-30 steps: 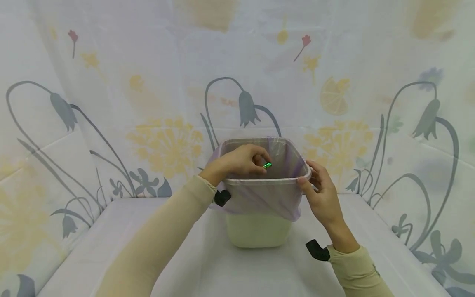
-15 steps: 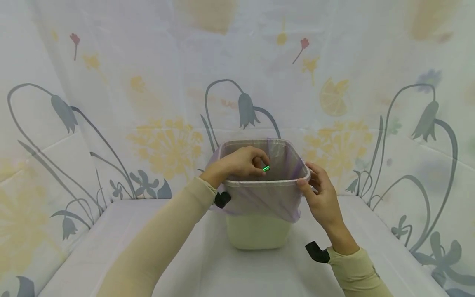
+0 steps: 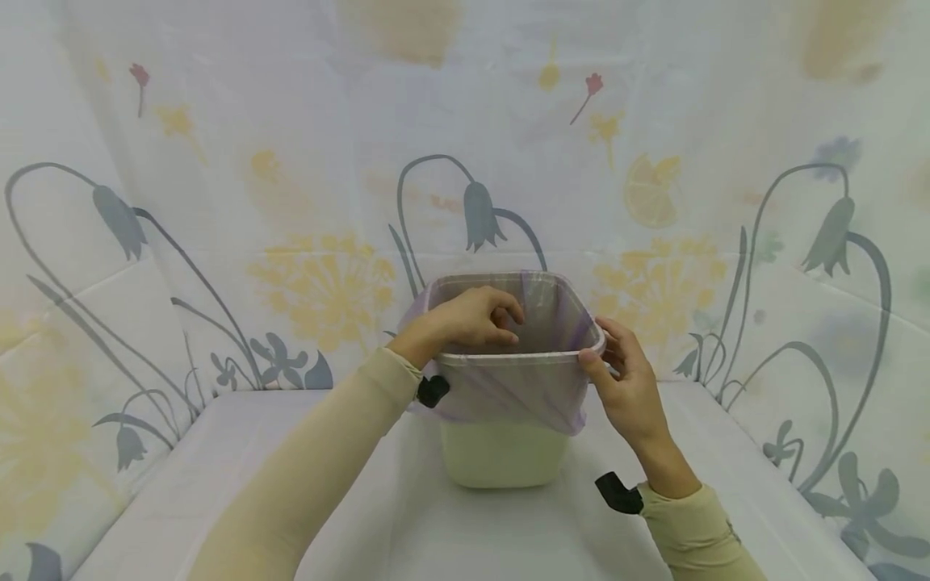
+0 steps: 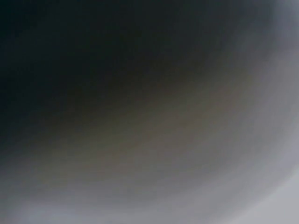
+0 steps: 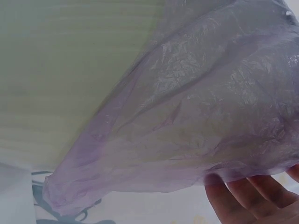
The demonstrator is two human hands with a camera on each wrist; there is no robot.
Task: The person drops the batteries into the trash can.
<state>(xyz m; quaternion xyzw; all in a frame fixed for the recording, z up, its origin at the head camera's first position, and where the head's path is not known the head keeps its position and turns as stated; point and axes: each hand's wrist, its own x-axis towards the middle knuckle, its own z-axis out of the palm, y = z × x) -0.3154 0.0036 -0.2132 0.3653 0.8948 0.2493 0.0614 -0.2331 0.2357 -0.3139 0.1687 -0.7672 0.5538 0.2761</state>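
A pale green trash can (image 3: 504, 456) stands upright, with a thin purple trash bag (image 3: 519, 387) folded over its rim. My left hand (image 3: 472, 316) reaches over the left side of the opening, palm down, fingers loosely bent. Nothing shows between its thumb and fingers. At the right corner my right hand (image 3: 626, 379) grips the rim, thumb in front and fingers round the side. In the right wrist view, fingers (image 5: 243, 198) lie against the bag (image 5: 187, 126). The left wrist view is only a dark blur. The can's bottom inside is hidden.
The can stands on a white-covered table (image 3: 349, 500), close to a flower-printed cloth (image 3: 320, 161) at the back. Black wrist cameras (image 3: 619, 493) sit at both sleeve cuffs.
The small shiny green piece that my left fingertips pinched slid lower and is now out of sight; the fingers have let it go. My right hand keeps its place on the rim.
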